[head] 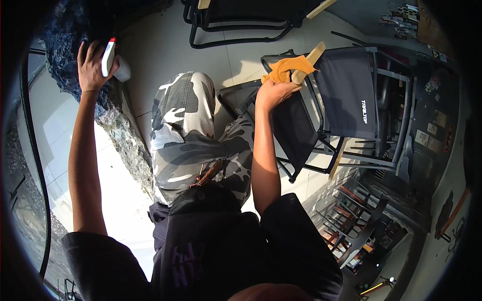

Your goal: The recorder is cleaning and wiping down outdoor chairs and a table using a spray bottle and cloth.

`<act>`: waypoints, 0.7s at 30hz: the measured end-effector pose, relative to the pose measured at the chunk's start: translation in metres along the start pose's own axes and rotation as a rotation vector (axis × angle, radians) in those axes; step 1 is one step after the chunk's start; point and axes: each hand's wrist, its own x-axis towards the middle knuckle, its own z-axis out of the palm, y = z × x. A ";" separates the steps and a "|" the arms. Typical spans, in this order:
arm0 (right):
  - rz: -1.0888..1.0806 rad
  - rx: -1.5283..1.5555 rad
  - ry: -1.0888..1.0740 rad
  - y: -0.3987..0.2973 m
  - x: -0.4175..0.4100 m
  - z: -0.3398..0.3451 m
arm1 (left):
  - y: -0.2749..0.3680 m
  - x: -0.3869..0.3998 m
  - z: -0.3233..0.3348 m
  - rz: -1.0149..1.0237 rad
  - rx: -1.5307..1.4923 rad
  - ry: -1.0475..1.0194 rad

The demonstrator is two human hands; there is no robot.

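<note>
My left hand [91,69] is at the upper left, beside a rough stone edge [124,146]. It holds a spray bottle [108,58] with a white trigger head and a red nozzle tip. The head lies across the palm by the thumb, and some fingers are extended. In my right hand [276,94] is an orange cloth [288,69], draped over the wooden armrest [310,62] of a black folding chair. That chair's dark fabric back [346,94] bears white lettering, and its seat [295,131] lies below my hand.
Another black folding chair [241,28] stands on the tiled floor [180,41] ahead. My knees in camouflage trousers [182,109] are between the stone and the nearer chair. More chairs [354,222] are at the lower right. A dark cable or tube [34,150] runs down the left side.
</note>
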 end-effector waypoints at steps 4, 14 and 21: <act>0.208 -0.271 -0.201 0.014 -0.027 0.023 | -0.001 0.002 0.002 0.008 0.011 -0.027; 0.155 0.045 -0.357 -0.032 -0.051 -0.062 | 0.003 0.003 -0.007 -0.002 0.047 -0.135; 0.982 0.611 -0.847 0.043 -0.142 -0.060 | 0.001 0.003 0.001 0.008 0.040 -0.031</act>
